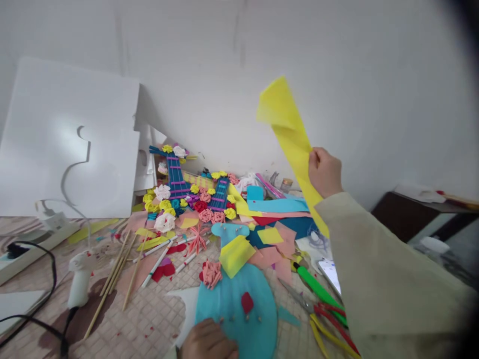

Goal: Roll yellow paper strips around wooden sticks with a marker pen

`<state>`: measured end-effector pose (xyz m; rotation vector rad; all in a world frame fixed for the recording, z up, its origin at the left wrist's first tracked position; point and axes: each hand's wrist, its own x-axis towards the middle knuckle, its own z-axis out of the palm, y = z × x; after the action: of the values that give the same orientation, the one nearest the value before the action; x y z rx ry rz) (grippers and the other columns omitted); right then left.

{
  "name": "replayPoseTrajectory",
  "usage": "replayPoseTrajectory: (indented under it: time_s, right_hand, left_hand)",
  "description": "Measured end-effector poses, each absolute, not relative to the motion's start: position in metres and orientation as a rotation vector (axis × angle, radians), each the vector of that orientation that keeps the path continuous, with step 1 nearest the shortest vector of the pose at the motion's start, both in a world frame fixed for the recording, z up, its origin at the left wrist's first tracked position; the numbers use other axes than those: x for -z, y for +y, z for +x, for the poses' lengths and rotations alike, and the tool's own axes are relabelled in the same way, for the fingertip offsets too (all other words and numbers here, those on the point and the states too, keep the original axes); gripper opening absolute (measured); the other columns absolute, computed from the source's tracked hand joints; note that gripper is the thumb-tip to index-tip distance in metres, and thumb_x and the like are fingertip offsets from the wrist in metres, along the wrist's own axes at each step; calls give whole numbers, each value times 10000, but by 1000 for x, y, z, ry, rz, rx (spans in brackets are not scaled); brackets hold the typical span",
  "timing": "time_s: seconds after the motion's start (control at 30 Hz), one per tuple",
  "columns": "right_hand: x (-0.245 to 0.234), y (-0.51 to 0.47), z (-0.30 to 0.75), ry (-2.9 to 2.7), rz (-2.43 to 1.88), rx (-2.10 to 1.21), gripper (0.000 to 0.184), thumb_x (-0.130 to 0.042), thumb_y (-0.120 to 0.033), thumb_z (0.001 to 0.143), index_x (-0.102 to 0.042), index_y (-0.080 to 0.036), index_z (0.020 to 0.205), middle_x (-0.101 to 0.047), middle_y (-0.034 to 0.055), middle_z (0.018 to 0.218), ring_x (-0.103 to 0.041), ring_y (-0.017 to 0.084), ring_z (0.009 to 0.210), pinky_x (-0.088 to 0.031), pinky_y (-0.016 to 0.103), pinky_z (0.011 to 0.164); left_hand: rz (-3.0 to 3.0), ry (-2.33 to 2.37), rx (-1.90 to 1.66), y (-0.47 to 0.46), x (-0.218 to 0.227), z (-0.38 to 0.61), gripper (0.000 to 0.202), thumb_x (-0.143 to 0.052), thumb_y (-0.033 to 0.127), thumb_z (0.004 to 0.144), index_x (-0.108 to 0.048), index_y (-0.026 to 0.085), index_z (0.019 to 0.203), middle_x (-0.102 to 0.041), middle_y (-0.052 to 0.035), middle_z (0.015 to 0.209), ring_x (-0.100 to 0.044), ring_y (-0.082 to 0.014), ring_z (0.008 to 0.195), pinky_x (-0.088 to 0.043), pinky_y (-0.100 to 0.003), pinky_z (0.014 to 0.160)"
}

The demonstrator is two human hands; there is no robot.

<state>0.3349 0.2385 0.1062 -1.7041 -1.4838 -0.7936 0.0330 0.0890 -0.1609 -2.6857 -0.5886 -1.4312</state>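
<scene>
My right hand (325, 172) is raised at the right, closed on a long strip of yellow paper (294, 142). The strip's upper end is folded over and slightly blurred; its lower end hangs down past my sleeve. My left hand (209, 341) rests at the bottom edge with curled fingers, against the blue guitar-shaped cutout (258, 299). Whatever it may hold is hidden. On the cutout lie a folded yellow paper piece (236, 255) and a small red piece (247, 302). A pink paper flower (212, 274) sits by its left edge.
Scissors (305, 301) and a green-handled cutter (318, 289) lie at right. Wooden sticks (112, 279), a white glue gun (79, 279) and a power strip (41, 239) are at left. Flower-decorated paper guitars (177, 174) stand against the wall, with paper scraps (265, 255) before them.
</scene>
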Motion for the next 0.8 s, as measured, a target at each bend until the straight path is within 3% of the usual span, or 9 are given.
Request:
replayPoseTrajectory:
  time_s: [0.1,0.17,0.27,0.33,0.43,0.53,0.63,0.7,0.8]
  right_hand:
    - [-138,182,304,-1426,-1267,-81,167,-447,-216,827,-609,-177,826,-633,71,792,-598,206,756,-441,330,649]
    - [-148,145,280,-1484,-1200,-301,173,-466,-255,816,-625,-191,790,-646,55,747,-615,185,674,-475,325,613]
    - [-146,102,248,-1503,-1037,-821,157,-512,-263,784,-647,-184,773,-663,59,747,-623,188,668,-499,321,610]
    - [-135,84,231,-1406,-996,-1066,131,-548,-248,755,-650,-174,787,-670,59,755,-622,189,661,-504,310,585]
    - [-109,74,212,-1285,-991,-1225,118,-573,-239,738,-649,-176,804,-677,47,770,-623,173,665,-502,280,574]
    - [-82,74,202,-1214,-957,-1282,149,-612,-277,718,-644,-177,823,-679,35,771,-628,164,669,-498,269,583]
    - [-59,76,197,-1181,-932,-1248,169,-666,-308,675,-637,-178,781,-670,9,716,-616,135,600,-486,246,552]
    - [-47,77,196,-1181,-920,-1212,195,-688,-329,657,-639,-179,772,-668,-1,711,-607,117,579,-484,236,554]
    - [-33,78,191,-1190,-921,-1180,240,-690,-372,652,-647,-174,781,-673,14,730,-610,130,589,-490,258,565]
  left_hand:
    - [-2729,-556,1550,86,149,27,223,-389,206,860,-608,162,859,-617,-45,586,-568,-139,539,-459,-234,515]
    - [-2795,-575,1675,83,139,21,220,-419,190,838,-605,171,953,-645,-63,689,-598,-153,633,-486,-243,567]
    - [-2890,-923,1912,73,117,15,276,-467,231,830,-574,218,1085,-642,-84,979,-586,-201,937,-482,-321,798]
    - [-2882,-1055,2186,63,95,17,402,-483,340,829,-486,231,1217,-535,-96,1225,-450,-256,1167,-368,-409,970]
    - [-3045,-916,2650,46,60,27,564,-528,481,779,-427,234,1275,-471,-87,1303,-415,-279,1198,-342,-413,991]
    - [-3301,-1225,2772,34,40,35,406,-605,426,747,-611,177,1067,-674,-78,902,-617,-199,790,-483,-297,702]
    - [-3231,-1660,2933,32,45,33,321,-647,410,711,-661,149,898,-651,-28,658,-571,-124,569,-435,-219,537]
    - [-3107,-1808,3039,33,55,29,349,-664,411,690,-639,157,927,-656,-33,712,-589,-139,624,-448,-232,573]
    - [-2856,-1727,3071,34,64,25,477,-652,394,708,-515,212,1128,-617,-71,1029,-588,-197,896,-469,-296,742]
